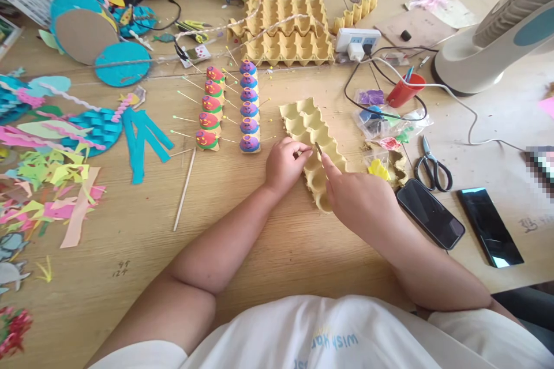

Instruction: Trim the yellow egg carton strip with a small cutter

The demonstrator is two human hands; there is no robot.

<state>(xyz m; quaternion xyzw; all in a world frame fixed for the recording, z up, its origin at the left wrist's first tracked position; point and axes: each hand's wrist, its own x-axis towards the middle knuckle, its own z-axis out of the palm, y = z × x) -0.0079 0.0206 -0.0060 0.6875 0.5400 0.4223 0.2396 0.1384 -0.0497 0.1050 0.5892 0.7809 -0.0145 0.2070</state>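
A pale yellow egg-carton piece (318, 187) with two rows of cups lies on the wooden table between my hands. My left hand (285, 164) is closed at its left edge, fingers pinched over a small dark thing that I cannot make out. A thin dark tool (318, 149) extends from my right hand (352, 193), whose index finger presses along it over the cups. To the left stand two painted carton strips with faces, one red and green (210, 105), the other purple and blue (249, 109), both with thin sticks poking out.
Scissors (428, 164), two phones (430, 213), a red cup (404, 91), clay bags and a white fan (480, 52) are on the right. Egg trays (288, 46) and a power strip (358, 39) stand behind. Paper scraps (52, 196) and blue crafts (122, 63) cover the left.
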